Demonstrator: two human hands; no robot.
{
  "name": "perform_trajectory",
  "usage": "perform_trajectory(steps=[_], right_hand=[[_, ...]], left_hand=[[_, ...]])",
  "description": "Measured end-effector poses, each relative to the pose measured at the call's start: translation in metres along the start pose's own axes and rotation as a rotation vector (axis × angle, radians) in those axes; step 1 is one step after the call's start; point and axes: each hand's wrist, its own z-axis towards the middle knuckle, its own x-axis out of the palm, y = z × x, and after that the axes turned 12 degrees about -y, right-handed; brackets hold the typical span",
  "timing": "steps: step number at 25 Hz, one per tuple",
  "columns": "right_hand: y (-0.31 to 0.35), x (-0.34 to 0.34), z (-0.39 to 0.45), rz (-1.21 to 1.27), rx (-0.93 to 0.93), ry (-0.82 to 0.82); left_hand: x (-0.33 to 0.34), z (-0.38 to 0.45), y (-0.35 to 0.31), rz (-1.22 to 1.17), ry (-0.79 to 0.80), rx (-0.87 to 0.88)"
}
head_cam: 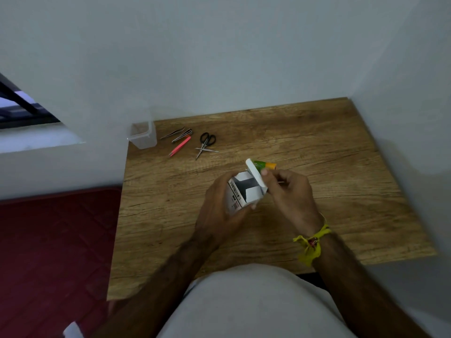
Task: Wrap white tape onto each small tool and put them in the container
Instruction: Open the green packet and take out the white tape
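The task looks barely begun. The left hand (pixel 220 208) grips a small white printed carton (pixel 240 195) from its left side, fingers curled round it, while the right hand (pixel 286 193) pinches the carton's raised flap (pixel 255 173) at the top, thumb and forefinger closed on it; the box stands open between the two hands, just above the wooden counter (pixel 317 167). What is inside cannot be made out, so whether the white tape is in there is a guess; no tape is plainly visible. Just beyond the fingertips of the right hand lies a green and orange tube-like object (pixel 264 165), partly hidden by the flap. Farther away, up and to the left of both hands, the small tools lie loose on the counter: a pair of steel tweezers (pixel 172 134), another dark-handled metal tool (pixel 181 135), pink tweezers (pixel 180 146), black-handled scissors (pixel 207 139) and small steel scissors (pixel 203 150). None shows any white wrapping. Left of these, at the counter's far corner against the wall, stands the clear plastic container (pixel 144 136), which appears to hold nothing. Judging by this, every tool remains to be wrapped and placed, and the step in hand is opening the carton.
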Motion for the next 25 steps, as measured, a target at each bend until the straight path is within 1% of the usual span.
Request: perform_trajectory(steps=[2, 4, 7, 10, 16, 18, 20, 22, 23, 25], right_hand=[[0.005, 0.003, -0.002, 0.010, -0.065, 0.000], [0.005, 0.005, -0.003, 0.012, -0.168, -0.017], [0.000, 0.013, -0.006, -0.101, -0.290, -0.006], [-0.004, 0.020, -0.010, -0.170, -0.366, -0.054], [-0.005, 0.027, -0.013, -0.157, -0.370, -0.117], [-0.005, 0.029, -0.015, -0.182, -0.401, -0.076], [-0.005, 0.030, -0.016, -0.217, -0.432, 0.001], [-0.006, 0.028, -0.014, -0.216, -0.413, 0.079], [-0.006, 0.025, -0.012, -0.196, -0.384, 0.079], [-0.008, 0.019, -0.007, -0.173, -0.315, -0.028]], left_hand=[[-0.002, 0.000, 0.003, -0.008, 0.007, -0.033], [-0.004, 0.002, 0.003, -0.006, -0.006, -0.053], [-0.003, 0.004, 0.000, -0.009, -0.021, -0.056], [0.000, 0.005, 0.000, -0.012, -0.017, -0.053], [0.004, 0.004, 0.001, -0.014, -0.025, -0.055], [0.004, 0.004, 0.002, -0.022, -0.030, -0.050], [0.004, 0.004, 0.005, -0.038, -0.042, -0.057], [0.002, 0.003, 0.009, -0.041, -0.071, -0.062], [0.000, 0.002, 0.010, -0.043, -0.085, -0.060], [-0.002, 0.001, 0.010, -0.063, -0.112, -0.069]])
